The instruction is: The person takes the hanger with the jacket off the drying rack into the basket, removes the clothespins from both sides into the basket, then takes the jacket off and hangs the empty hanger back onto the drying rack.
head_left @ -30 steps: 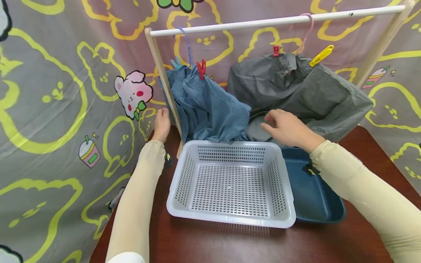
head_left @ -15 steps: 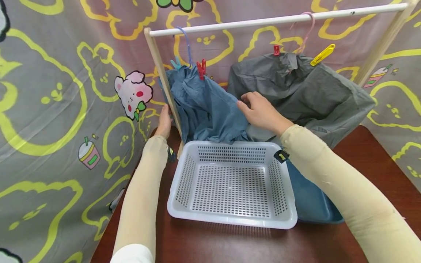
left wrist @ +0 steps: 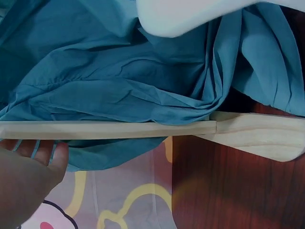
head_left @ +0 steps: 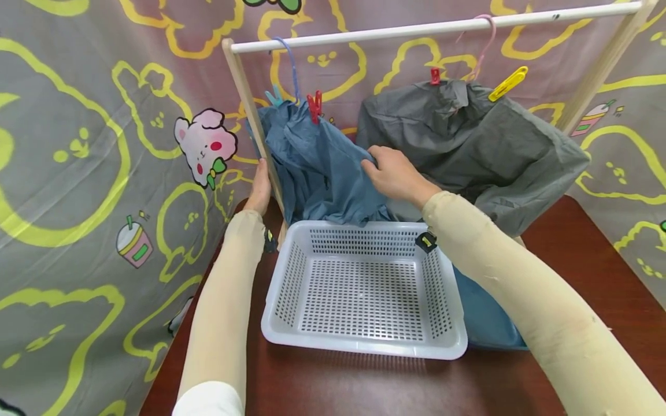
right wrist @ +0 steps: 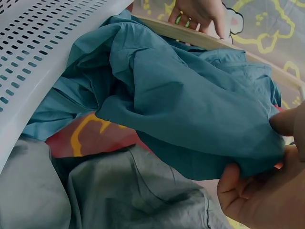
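Observation:
A crumpled blue garment [head_left: 325, 164] hangs from a blue hanger [head_left: 293, 66], with a red clothespin [head_left: 314, 107] and a light blue clothespin [head_left: 274, 96] at its top. My right hand [head_left: 398, 174] pinches its right edge; in the right wrist view, thumb and fingers [right wrist: 231, 183] meet on the blue cloth. On the far left, my left hand [head_left: 259, 188] reaches behind the wooden post [head_left: 253, 118] with loosely straight fingers. The left wrist view shows those fingertips passing under the post, right by the blue cloth.
A grey garment [head_left: 478, 150] hangs on the right from a pink hanger [head_left: 489, 46], with red and yellow clothespins [head_left: 508, 84]. A white rod [head_left: 416, 28] spans the rack. In front stands a white perforated basket [head_left: 364, 349], beside a dark blue basin [head_left: 486, 318] partly under my right arm.
My right hand has moved left from before the grey garment and now grips the blue garment's edge. My left hand has shifted slightly up and in behind the post.

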Motion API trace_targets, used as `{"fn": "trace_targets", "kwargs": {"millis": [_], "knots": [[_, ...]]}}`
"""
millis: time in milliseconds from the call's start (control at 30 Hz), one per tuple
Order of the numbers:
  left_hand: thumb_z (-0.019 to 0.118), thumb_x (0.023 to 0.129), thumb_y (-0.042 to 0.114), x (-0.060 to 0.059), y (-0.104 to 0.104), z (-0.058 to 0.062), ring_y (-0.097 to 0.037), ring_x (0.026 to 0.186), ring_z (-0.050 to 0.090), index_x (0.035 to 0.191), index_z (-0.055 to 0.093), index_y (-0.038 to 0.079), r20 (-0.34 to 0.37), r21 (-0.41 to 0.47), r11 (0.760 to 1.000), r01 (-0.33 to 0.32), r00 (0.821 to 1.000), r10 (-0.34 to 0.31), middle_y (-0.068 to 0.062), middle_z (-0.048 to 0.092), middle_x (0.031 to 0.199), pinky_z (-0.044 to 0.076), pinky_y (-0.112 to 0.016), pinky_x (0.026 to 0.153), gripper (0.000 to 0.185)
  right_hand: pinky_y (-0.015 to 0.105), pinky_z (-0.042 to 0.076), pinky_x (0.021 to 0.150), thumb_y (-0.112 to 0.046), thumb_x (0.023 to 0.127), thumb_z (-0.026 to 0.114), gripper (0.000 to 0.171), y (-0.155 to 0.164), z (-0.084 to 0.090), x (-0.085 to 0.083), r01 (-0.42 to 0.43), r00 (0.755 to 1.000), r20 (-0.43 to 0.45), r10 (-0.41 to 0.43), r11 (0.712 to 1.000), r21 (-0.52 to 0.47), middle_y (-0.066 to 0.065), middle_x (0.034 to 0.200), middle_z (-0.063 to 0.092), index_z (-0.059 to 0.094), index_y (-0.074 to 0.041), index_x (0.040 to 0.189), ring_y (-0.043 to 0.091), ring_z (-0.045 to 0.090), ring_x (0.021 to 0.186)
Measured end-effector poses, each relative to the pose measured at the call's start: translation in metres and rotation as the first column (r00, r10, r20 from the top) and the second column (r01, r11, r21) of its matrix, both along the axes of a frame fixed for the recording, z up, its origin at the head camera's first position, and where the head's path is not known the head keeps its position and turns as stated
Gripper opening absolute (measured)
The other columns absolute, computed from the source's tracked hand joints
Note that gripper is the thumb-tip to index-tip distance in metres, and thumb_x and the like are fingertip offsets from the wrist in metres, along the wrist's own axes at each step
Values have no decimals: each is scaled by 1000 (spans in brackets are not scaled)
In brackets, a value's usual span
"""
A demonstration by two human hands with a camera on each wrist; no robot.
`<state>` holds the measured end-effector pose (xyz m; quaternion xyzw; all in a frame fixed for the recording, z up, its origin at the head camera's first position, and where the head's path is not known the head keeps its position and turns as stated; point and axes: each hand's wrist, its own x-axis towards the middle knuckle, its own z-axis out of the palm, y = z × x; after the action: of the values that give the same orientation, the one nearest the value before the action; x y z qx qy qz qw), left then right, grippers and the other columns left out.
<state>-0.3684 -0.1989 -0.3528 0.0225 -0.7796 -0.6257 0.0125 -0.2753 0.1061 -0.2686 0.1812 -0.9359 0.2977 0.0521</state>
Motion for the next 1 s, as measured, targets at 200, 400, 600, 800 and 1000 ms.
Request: {"fn": "trace_targets", "kwargs": {"millis": [200,400,600,800,1000], "knots": [[11,100,53,-19,-3,-12,-13,142,6,153,2,19,3,42,999,8,1000,-8,-1,6,158,7,-28,112,64,36,35,61,-26,103,33,23,-4,-1,-3,27,1000,16,-26,999,-38,12,77,42,41,-8,90,28,43,64],[21,97,60,-130,-51,-104,-16,126,38,151,19,19,-58,83,996,-27,998,31,-6,41,138,28,-26,102,67,36,36,61,-36,103,33,31,-9,-1,-6,28,1000,9,-28,999,-40,11,77,44,43,-8,93,26,45,65],[24,93,67,-136,-54,-114,-13,104,48,141,34,19,-109,41,999,-26,994,30,-3,51,115,34,-23,90,69,36,37,58,-30,103,31,28,-13,1,-7,14,1000,-5,-14,1000,-26,11,74,43,41,-9,88,27,43,60],[19,95,64,-133,-46,-105,-17,118,42,147,25,24,-42,48,999,-16,999,18,-4,47,128,30,-29,99,65,35,36,60,-22,98,33,24,-16,6,-7,36,999,-10,-37,999,-13,11,74,44,42,-8,81,27,42,61],[20,81,80,-243,-92,-193,-18,120,42,143,25,41,-84,19,1000,-5,996,7,-1,48,128,27,-37,104,72,35,37,60,-31,103,35,34,-17,8,-6,47,998,-48,-47,999,-1,11,73,46,46,-8,81,26,46,62]]}}
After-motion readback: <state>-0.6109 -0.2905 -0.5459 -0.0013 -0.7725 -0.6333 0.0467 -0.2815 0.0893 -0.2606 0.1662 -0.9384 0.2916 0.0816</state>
